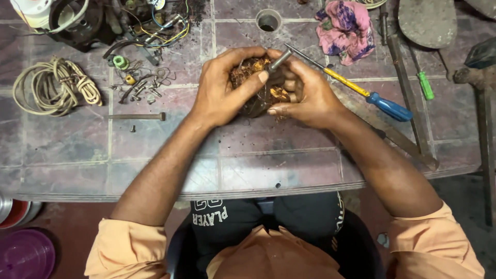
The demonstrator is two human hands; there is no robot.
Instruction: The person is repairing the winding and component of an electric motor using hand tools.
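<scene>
Copper windings showed on the motor coil [258, 85] clasped between both hands above the tiled table [268, 165]. The left hand [222, 88] wrapped its left side, thumb pressed across the top. The right hand [305, 95] cupped the other side and pinched a metal rod [280, 59] against it. Just right of the grip lay a blue-handled screwdriver [361, 92]; far left, a coiled cord [54, 85].

light: dim, warm, from overhead | shadows: soft, short, under forearms on tiled worktop [155, 150] | glare: faint sheen nr worktop's front edge | focus: sharp at worktop centre, softer twd its corners | distortion: slight wide-angle bend along front edge
</scene>
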